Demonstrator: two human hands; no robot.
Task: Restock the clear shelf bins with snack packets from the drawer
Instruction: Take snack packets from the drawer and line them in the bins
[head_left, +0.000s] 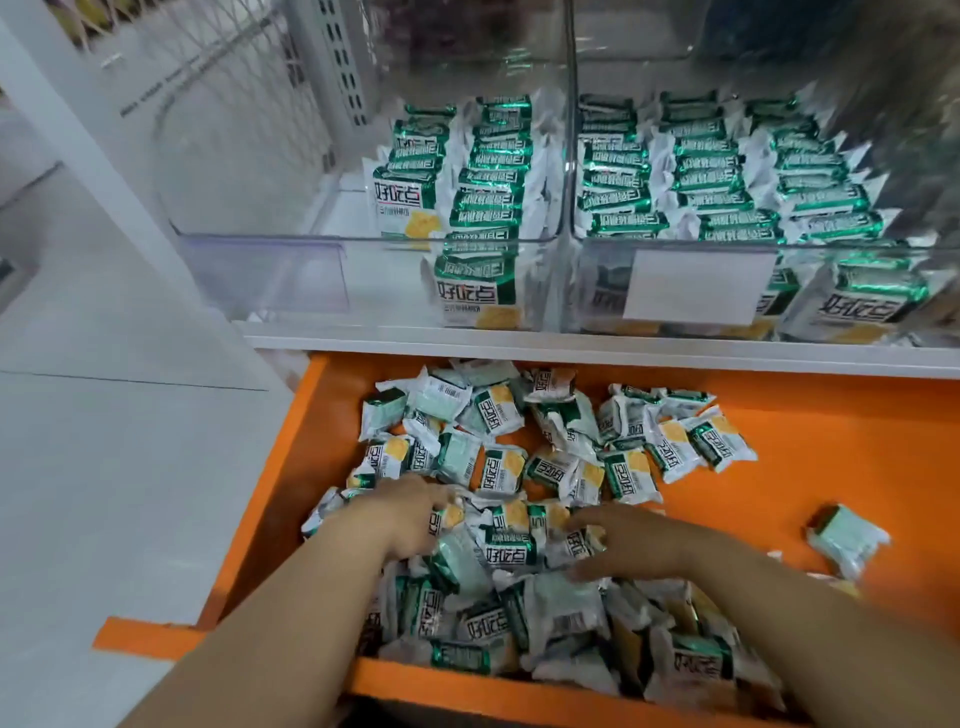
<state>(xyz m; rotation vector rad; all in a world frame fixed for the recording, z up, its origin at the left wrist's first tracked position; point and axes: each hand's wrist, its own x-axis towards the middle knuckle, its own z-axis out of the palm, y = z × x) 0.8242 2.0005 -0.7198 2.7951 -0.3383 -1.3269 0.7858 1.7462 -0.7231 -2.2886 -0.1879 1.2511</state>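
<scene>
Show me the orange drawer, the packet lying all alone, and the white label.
orange drawer (810, 441): head view, bare floor on its right side.
lone packet (845, 538): head view, middle of its pale wrapper.
white label (698, 283): head view, centre of the blank card.

Bright, even, diffuse light falls from above; shadows are soft. The white panel (93, 171) at left nearly washes out. The shelf (571, 345) casts a soft shade over the rear of the drawer (831, 431), dimming the packets (493, 410) there. Glare streaks the clear fronts of the 2 bins (311, 240) and glints off the green foil inside. Motion blur smears the upper right corner heavily and the upper left less so; the left grip (410, 514) and right grip (618, 545) are soft at the fingertips. Wide-angle distortion bows the shelf edge and splays the drawer's sides.
</scene>
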